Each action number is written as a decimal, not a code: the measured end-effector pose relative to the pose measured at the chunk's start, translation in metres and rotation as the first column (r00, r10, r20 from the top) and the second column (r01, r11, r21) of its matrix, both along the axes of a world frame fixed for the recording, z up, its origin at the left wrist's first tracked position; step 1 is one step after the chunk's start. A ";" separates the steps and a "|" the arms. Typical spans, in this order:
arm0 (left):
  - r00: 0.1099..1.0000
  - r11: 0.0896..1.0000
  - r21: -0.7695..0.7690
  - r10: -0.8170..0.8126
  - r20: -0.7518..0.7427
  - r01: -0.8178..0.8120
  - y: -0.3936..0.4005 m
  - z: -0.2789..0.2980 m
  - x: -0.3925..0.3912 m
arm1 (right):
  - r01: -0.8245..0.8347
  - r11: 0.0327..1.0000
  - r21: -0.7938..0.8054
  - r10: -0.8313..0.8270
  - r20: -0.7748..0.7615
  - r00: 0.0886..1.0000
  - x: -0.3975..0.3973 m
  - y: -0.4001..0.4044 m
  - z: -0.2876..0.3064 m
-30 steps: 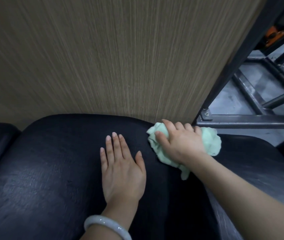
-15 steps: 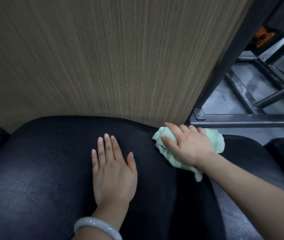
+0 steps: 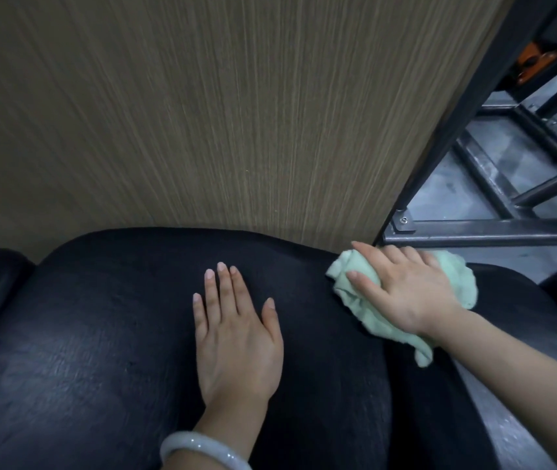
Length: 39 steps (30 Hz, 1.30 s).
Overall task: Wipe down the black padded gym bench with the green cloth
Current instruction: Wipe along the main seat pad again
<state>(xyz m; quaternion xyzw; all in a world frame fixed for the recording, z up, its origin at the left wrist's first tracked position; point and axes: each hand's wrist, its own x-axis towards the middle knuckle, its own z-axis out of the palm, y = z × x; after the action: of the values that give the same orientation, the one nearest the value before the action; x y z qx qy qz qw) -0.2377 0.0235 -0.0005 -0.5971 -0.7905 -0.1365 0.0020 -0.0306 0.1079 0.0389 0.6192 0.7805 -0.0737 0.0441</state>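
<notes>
The left hand (image 3: pixel 236 337) lies flat on the middle of the black bench (image 3: pixel 100 351). Its fingers (image 3: pixel 222 286) are straight and close together, and the thumb sticks out a little to the side. It holds nothing. It is probably there to lean on, so the person stays steady while the other arm reaches out.

The right hand (image 3: pixel 402 293) sits on top of the green cloth (image 3: pixel 456 279) and pushes it down on the bench. Its fingers are spread a little and bent over the cloth, with the thumb pressed into the near side, so the cloth is gripped and cannot slip away while it rubs.

The cloth is at the far right part of the bench top, close to the brown wall (image 3: pixel 202 113) and just in front of a grey metal bar (image 3: pixel 490 232). It is pale green and soft. It is all scrunched up in a lump, not folded flat, and one thin end hangs out toward the person, under the wrist.

The bench is dark, puffy and a bit shiny, with small wrinkles in its skin. A white bracelet (image 3: pixel 195 449) is on the left wrist. The big middle part of the bench looks like it may need wiping next.
</notes>
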 end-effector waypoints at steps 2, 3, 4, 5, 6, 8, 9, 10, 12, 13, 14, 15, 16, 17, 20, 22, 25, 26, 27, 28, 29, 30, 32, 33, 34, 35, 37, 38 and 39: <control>1.000 1.000 -0.005 0.005 -0.020 -0.005 0.001 -0.003 0.000 | 0.050 0.999 0.002 -0.050 0.027 0.998 -0.001 0.001 0.000; 1.000 1.000 -0.007 0.008 -0.029 -0.009 0.001 -0.004 0.000 | 0.082 0.997 -0.007 -0.082 0.040 0.996 -0.008 0.002 0.000; 0.999 1.000 -0.007 0.012 -0.039 -0.013 0.002 -0.006 -0.001 | 0.112 0.993 -0.023 -0.111 0.047 0.993 -0.019 0.004 -0.001; 0.999 1.000 -0.005 0.012 -0.047 -0.012 0.002 -0.006 -0.001 | 0.127 0.991 -0.034 -0.126 0.041 0.991 -0.033 0.005 -0.002; 0.999 1.000 0.006 0.009 -0.052 -0.009 0.003 -0.006 -0.001 | 0.120 0.992 -0.031 -0.120 0.019 0.993 -0.048 0.006 -0.005; 0.998 1.000 0.024 0.006 -0.065 -0.005 0.003 -0.006 -0.002 | 0.087 0.996 -0.018 -0.087 -0.038 0.995 -0.075 0.007 -0.008; 0.998 1.000 0.013 0.004 -0.070 -0.004 0.002 -0.007 -0.002 | 0.073 0.997 -0.017 -0.074 -0.061 0.995 -0.082 0.007 -0.009; 0.997 1.000 0.002 0.003 -0.077 -0.003 0.002 -0.007 -0.002 | 0.058 0.998 -0.018 -0.059 -0.077 0.995 -0.084 0.007 -0.010; 0.997 1.000 0.002 0.002 -0.082 -0.002 0.001 -0.008 -0.002 | 0.018 1.000 -0.007 -0.018 -0.088 0.996 -0.074 0.004 -0.009; 0.996 1.000 0.007 0.004 -0.084 -0.003 0.002 -0.008 -0.002 | -0.003 1.000 0.008 0.004 -0.088 0.996 -0.066 0.002 -0.008; 0.996 1.000 0.011 0.006 -0.088 -0.005 0.002 -0.007 -0.002 | -0.013 1.000 0.020 0.015 -0.084 0.996 -0.056 0.001 -0.006; 0.996 1.000 0.011 0.009 -0.089 -0.009 0.002 -0.007 -0.002 | -0.008 1.000 0.014 0.009 -0.075 0.997 -0.047 0.001 -0.004; 0.996 1.000 0.008 0.011 -0.089 -0.010 0.002 -0.007 -0.002 | 0.007 1.000 -0.005 -0.008 -0.062 0.998 -0.037 0.001 -0.002; 0.996 1.000 0.008 0.012 -0.089 -0.012 0.002 -0.008 -0.002 | 0.029 0.999 -0.024 -0.030 -0.046 0.998 -0.028 0.001 -0.001; 0.996 1.000 0.020 0.011 -0.094 -0.010 0.002 -0.009 -0.002 | 0.103 0.994 -0.020 -0.103 0.024 0.994 -0.017 0.002 0.001; 0.995 1.000 0.031 0.007 -0.100 -0.004 0.002 -0.010 -0.002 | 0.189 0.982 -0.019 -0.188 0.034 0.982 -0.028 0.003 -0.003; 0.994 0.999 0.040 0.013 -0.104 -0.009 0.001 -0.010 -0.002 | 0.237 0.971 -0.023 -0.238 -0.029 0.971 -0.062 0.004 -0.008; 0.994 0.999 0.040 0.015 -0.106 -0.010 0.002 -0.010 -0.002 | 0.218 0.976 -0.015 -0.219 -0.054 0.974 -0.071 0.004 -0.009; 0.994 0.999 0.038 0.015 -0.106 -0.011 0.002 -0.009 -0.002 | 0.195 0.981 -0.010 -0.196 -0.077 0.978 -0.077 0.004 -0.010; 0.994 0.999 0.036 0.015 -0.106 -0.011 0.003 -0.009 -0.003 | 0.170 0.985 -0.005 -0.170 -0.093 0.981 -0.077 0.003 -0.011; 0.994 0.999 0.033 0.013 -0.106 -0.010 0.003 -0.009 -0.003 | 0.143 0.990 0.003 -0.142 -0.099 0.985 -0.074 0.003 -0.012; 0.994 0.999 0.032 0.012 -0.107 -0.009 0.003 -0.009 -0.004 | 0.112 0.994 0.017 -0.110 -0.098 0.989 -0.067 0.001 -0.012; 0.994 0.999 0.032 0.014 -0.108 -0.011 0.002 -0.010 -0.004 | 0.062 0.997 0.047 -0.059 -0.076 0.995 -0.048 0.000 -0.012; 0.994 0.999 0.032 0.015 -0.107 -0.012 0.002 -0.009 -0.003 | 0.065 0.997 0.045 -0.062 -0.062 0.996 -0.038 0.000 -0.011; 0.994 0.999 0.034 0.016 -0.108 -0.012 0.002 -0.009 -0.003 | 0.085 0.996 0.036 -0.083 -0.048 0.995 -0.027 0.000 -0.009; 0.994 0.999 0.033 0.017 -0.108 -0.013 0.002 -0.008 -0.003 | 0.110 0.994 0.027 -0.109 -0.035 0.993 -0.017 0.000 -0.008; 0.994 0.999 0.033 0.017 -0.107 -0.013 0.002 -0.008 -0.002 | 0.152 0.988 0.027 -0.152 -0.004 0.988 -0.007 -0.001 -0.006; 0.994 0.999 0.036 0.018 -0.108 -0.014 0.002 -0.009 -0.002 | 0.173 0.985 0.025 -0.174 0.012 0.985 -0.008 -0.001 -0.005; 0.994 0.999 0.038 0.020 -0.110 -0.015 0.003 -0.009 -0.002 | 0.203 0.979 0.015 -0.204 0.026 0.979 -0.011 0.000 -0.006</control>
<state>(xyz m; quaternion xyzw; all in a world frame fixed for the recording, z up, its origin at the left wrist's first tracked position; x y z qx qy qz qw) -0.2400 0.0262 -0.0095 -0.5966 -0.7917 -0.1177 0.0580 -0.0421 0.1078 0.0331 0.6971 0.7128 -0.0647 0.0434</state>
